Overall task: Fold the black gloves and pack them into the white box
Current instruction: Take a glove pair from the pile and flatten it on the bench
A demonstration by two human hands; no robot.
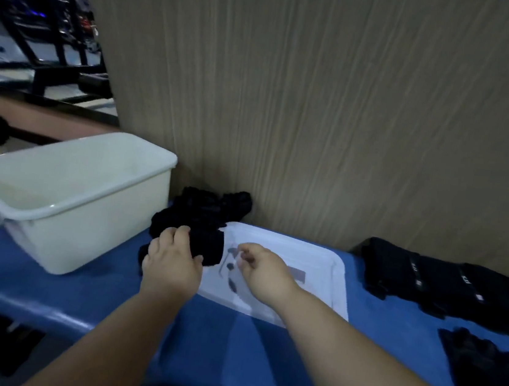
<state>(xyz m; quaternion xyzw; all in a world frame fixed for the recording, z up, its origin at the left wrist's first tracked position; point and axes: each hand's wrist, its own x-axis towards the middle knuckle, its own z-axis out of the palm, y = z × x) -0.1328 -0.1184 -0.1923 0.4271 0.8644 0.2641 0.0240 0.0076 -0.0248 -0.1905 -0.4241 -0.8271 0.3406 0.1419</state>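
A heap of black gloves [204,215] lies against the wood panel, between the white box [67,189] and a flat white lid [299,262]. My left hand [173,258] grips the near edge of a glove in that heap. My right hand [258,265] hovers over the lid with its fingers loosely curled and nothing visible between them. The white box stands at the left on the blue table, and its visible inside holds nothing.
More black gloves lie in a row at the right [447,282], and one glove [488,369] sits near the right front edge. The wood panel [321,105] closes off the back. The blue table [227,350] ends at a front edge on the left.
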